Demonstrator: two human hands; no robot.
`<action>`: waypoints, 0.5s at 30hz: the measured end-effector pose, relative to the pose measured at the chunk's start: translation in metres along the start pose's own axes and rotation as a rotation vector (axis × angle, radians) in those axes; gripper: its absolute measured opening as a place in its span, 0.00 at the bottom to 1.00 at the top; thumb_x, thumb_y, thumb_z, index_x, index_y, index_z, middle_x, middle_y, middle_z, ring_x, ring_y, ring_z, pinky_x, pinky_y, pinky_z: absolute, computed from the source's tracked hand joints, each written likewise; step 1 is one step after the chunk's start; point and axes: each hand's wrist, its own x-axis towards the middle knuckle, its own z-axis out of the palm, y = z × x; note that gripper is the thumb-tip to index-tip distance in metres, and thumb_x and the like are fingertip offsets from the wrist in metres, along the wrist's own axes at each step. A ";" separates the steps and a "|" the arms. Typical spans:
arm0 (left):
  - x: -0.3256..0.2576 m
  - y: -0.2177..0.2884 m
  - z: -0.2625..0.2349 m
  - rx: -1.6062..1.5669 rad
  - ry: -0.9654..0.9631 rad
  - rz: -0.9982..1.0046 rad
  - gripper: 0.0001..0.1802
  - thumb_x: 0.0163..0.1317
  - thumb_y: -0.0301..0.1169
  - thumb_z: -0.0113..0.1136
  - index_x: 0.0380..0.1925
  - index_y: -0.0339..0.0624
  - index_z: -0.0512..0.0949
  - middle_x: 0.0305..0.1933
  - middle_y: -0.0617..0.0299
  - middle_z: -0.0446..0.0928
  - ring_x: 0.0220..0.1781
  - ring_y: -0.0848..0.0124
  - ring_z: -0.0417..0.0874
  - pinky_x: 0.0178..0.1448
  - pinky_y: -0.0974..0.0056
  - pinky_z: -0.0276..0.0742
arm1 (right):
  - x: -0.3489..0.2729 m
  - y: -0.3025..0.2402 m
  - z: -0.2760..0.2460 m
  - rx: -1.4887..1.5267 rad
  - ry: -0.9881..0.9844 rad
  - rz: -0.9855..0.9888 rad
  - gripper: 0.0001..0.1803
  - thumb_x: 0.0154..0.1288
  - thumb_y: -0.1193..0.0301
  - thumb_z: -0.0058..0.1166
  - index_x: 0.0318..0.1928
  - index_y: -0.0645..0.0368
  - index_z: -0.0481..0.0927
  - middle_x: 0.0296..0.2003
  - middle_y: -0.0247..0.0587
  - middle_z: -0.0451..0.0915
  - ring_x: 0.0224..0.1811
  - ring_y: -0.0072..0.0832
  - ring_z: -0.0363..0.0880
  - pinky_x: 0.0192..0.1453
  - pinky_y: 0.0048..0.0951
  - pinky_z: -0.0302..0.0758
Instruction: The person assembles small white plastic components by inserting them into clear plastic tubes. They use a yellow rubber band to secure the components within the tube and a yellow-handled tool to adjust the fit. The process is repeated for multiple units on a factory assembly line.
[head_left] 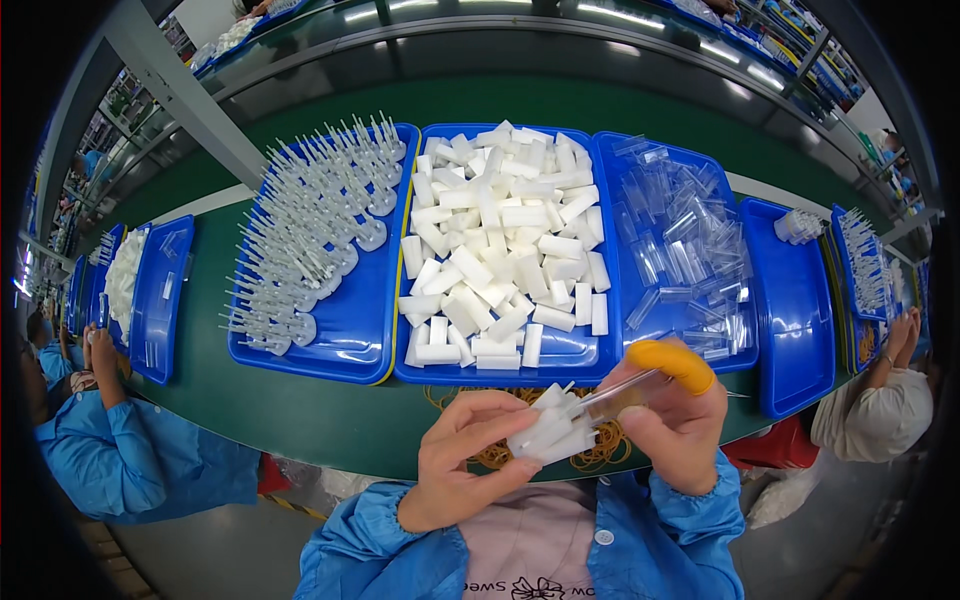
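Observation:
My left hand is closed round a bundle of white cylinders with thin stems sticking out of it. In my right hand, which wears an orange finger cot, a clear plastic tube is pinched between thumb and forefinger. The tube's left end meets the bundle; whether it goes over one of the cylinders cannot be made out. Just beyond my hands, a blue tray is heaped with loose white cylinders. Clear tubes fill the tray to its right.
At the left, a blue tray holds translucent stemmed parts. Another blue tray at the right bears a small bundle. Tan rubber bands lie beneath my hands on the green table. Co-workers sit at both sides.

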 end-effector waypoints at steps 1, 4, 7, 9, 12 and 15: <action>0.000 0.000 0.000 -0.004 -0.003 -0.006 0.25 0.45 0.24 0.70 0.48 0.34 0.79 0.50 0.47 0.72 0.50 0.62 0.76 0.52 0.62 0.74 | 0.000 0.000 -0.001 -0.011 0.017 -0.020 0.23 0.53 0.85 0.56 0.52 0.69 0.73 0.43 0.44 0.76 0.46 0.29 0.78 0.53 0.29 0.74; 0.001 0.001 0.000 -0.013 -0.014 -0.021 0.25 0.45 0.24 0.70 0.48 0.34 0.79 0.50 0.48 0.72 0.50 0.62 0.76 0.52 0.62 0.74 | 0.002 -0.001 -0.001 0.002 0.040 0.054 0.23 0.53 0.85 0.56 0.52 0.69 0.73 0.43 0.44 0.76 0.46 0.28 0.78 0.52 0.28 0.74; 0.002 0.002 0.001 -0.011 -0.019 -0.028 0.25 0.46 0.24 0.70 0.48 0.35 0.79 0.50 0.48 0.72 0.50 0.62 0.76 0.52 0.62 0.74 | 0.004 0.000 0.000 -0.072 -0.124 0.068 0.23 0.53 0.84 0.56 0.53 0.68 0.73 0.43 0.43 0.76 0.45 0.26 0.77 0.51 0.26 0.74; 0.002 0.003 0.001 -0.006 -0.013 -0.029 0.24 0.46 0.24 0.70 0.47 0.35 0.79 0.50 0.47 0.72 0.50 0.62 0.76 0.52 0.62 0.74 | 0.004 0.002 0.003 -0.069 -0.097 0.046 0.22 0.53 0.84 0.56 0.52 0.67 0.74 0.42 0.41 0.76 0.44 0.25 0.77 0.49 0.25 0.74; 0.003 0.005 0.000 0.011 -0.034 -0.036 0.24 0.47 0.24 0.70 0.48 0.36 0.79 0.51 0.47 0.72 0.50 0.62 0.77 0.53 0.61 0.75 | 0.002 0.004 0.005 -0.168 -0.069 0.003 0.22 0.53 0.83 0.57 0.52 0.66 0.75 0.42 0.41 0.77 0.42 0.24 0.78 0.45 0.23 0.74; 0.005 0.008 -0.001 0.028 -0.061 0.004 0.23 0.48 0.21 0.69 0.47 0.37 0.80 0.53 0.52 0.69 0.49 0.63 0.79 0.53 0.62 0.78 | 0.003 0.006 0.005 -0.246 -0.064 -0.030 0.21 0.53 0.82 0.57 0.50 0.66 0.77 0.41 0.41 0.78 0.40 0.24 0.78 0.43 0.23 0.74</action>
